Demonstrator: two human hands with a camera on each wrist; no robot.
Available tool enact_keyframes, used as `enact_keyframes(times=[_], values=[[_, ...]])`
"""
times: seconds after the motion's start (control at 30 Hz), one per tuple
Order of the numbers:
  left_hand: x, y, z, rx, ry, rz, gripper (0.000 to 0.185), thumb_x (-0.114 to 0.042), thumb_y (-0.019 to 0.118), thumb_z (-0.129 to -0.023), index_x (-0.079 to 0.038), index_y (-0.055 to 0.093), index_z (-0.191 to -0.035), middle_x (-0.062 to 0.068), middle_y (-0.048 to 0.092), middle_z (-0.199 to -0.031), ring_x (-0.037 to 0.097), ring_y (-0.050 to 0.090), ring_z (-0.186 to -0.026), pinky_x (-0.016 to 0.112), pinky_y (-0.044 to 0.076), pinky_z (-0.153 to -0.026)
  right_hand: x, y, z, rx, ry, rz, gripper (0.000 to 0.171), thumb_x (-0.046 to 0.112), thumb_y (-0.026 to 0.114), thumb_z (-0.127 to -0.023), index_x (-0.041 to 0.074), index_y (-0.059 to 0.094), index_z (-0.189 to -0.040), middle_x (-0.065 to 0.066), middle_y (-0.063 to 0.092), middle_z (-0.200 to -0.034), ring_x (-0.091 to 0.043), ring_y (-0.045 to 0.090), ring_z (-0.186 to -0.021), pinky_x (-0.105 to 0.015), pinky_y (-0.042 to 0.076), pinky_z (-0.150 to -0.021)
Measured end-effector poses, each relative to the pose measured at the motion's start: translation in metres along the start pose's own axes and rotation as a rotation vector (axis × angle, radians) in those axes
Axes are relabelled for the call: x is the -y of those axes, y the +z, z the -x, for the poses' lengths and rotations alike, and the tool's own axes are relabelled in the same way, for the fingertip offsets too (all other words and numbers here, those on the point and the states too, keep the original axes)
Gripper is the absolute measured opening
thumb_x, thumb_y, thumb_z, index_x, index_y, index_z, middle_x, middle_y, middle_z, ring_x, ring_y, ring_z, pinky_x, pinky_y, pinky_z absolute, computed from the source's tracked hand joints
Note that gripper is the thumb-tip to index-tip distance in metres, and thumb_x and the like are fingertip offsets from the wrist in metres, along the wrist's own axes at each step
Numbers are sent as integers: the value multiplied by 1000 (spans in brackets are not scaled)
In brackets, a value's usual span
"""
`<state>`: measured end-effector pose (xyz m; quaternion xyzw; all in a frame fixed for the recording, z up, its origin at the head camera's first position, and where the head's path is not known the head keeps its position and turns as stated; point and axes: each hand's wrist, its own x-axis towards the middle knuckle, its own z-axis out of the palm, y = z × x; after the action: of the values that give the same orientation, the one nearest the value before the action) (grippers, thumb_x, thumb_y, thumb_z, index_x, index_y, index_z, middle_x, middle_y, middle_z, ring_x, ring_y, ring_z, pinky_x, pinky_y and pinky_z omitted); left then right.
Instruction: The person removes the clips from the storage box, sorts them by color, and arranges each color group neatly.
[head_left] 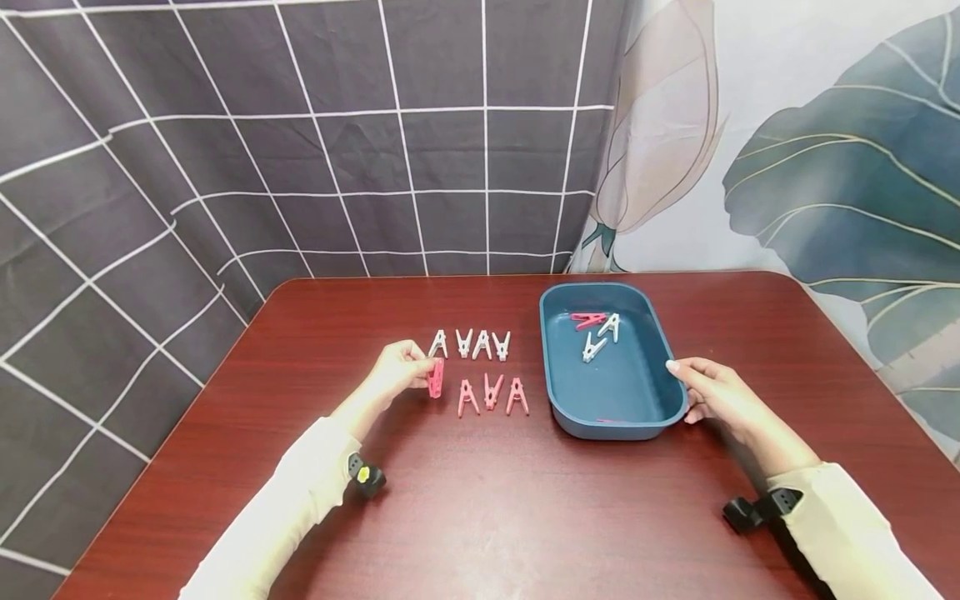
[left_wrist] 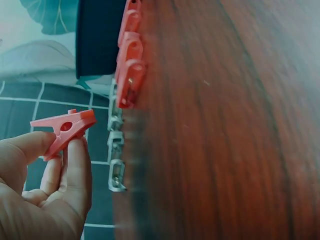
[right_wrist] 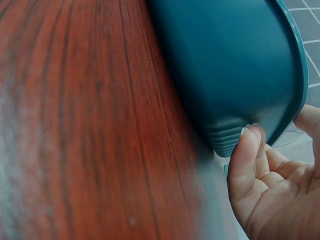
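My left hand (head_left: 400,367) pinches a pink clothespin (head_left: 436,378) between thumb and fingers, raised off the tabletop in the left wrist view. To its right, three pink clothespins (head_left: 492,392) lie in a row. Behind them is a row of several white clothespins (head_left: 482,344). My right hand (head_left: 716,392) grips the right side of a blue plastic basin (head_left: 551,367), thumb at the rim and fingers against the ridged outer wall (right_wrist: 230,135). Inside the basin lie a pink clothespin (head_left: 588,320) and two white clothespins (head_left: 594,346). A pink sliver shows by its near wall.
The reddish-brown wooden table (head_left: 480,500) carries everything. Behind it hang a dark grid-patterned cloth (head_left: 442,150) and a pale cloth with large leaves (head_left: 847,175). A small black camera (head_left: 367,477) is strapped to the left wrist, another (head_left: 750,512) to the right.
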<state>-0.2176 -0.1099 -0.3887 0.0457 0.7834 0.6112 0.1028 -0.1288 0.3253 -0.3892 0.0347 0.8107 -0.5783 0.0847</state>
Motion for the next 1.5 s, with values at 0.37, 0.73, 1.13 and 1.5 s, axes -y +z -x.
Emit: enact_keyframes(times=[0.37,0.73,1.13,1.5], values=[[13,6,-10,-46,-73,-41,22,2,62,-85,-3,47,-70,0,60,-67,6,60,-61,26,57,-61,-4,-1,-1,10,3,0,53,31,44,-101,-13,36,-128,8,60,-69,-9,58,-56,-26,53,-53],[8,12,-16,-67,-126,-205,27,-7,65,-86,-5,47,-66,2,55,-61,7,58,-53,28,56,-57,-2,-4,-2,11,-6,6,49,31,45,-101,-12,40,-124,7,60,-69,-10,59,-57,-27,53,-54],[10,9,-12,-58,-154,-252,19,-11,63,-88,2,52,-79,13,64,-70,9,56,-50,27,56,-53,-5,-1,-5,25,-5,2,47,31,44,-101,-11,42,-122,6,61,-69,-11,60,-57,-28,53,-54],[5,12,-3,79,-134,-315,34,-5,72,-80,6,48,-102,13,64,-70,11,57,-52,29,56,-53,-6,-3,-4,28,-9,14,51,34,43,-101,-12,41,-123,7,62,-71,-11,61,-59,-29,54,-55]])
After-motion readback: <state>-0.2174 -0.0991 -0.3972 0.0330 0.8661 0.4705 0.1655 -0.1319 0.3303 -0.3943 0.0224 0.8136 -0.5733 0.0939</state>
